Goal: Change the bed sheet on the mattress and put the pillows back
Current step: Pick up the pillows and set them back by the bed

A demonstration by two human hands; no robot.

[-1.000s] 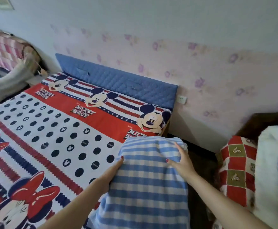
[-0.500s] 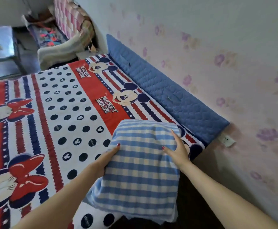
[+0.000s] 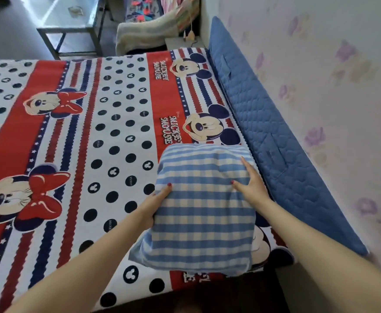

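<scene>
- One blue-and-cream checked pillow [image 3: 204, 208] is lying over the bed's near corner, by the blue quilted headboard [image 3: 273, 141], its far end reaching toward a printed mouse face and its near end hanging close to the mattress edge.
- Both hands are holding it by its two long sides, so the pillow is sitting between them.
- The left hand [image 3: 154, 205] is gripping the left edge: the thumb is lying on top with its red nail showing, while the other fingers are curling underneath, out of sight.
- The right hand [image 3: 251, 185] is pressing on the right upper side, its fingers [image 3: 246, 164] spread fairly wide and laid along the fabric, the thumb angling inward across the top.
- The bed sheet [image 3: 90, 136], red, white and navy with dots, stripes and cartoon mice, is lying flat beneath it.
- Behind the headboard, a wall with faint purple flowers [image 3: 320, 86] is rising.
- Past the far side of the bed, a grey metal bench [image 3: 72, 21] is standing near a heap of folded blankets [image 3: 148, 30].
</scene>
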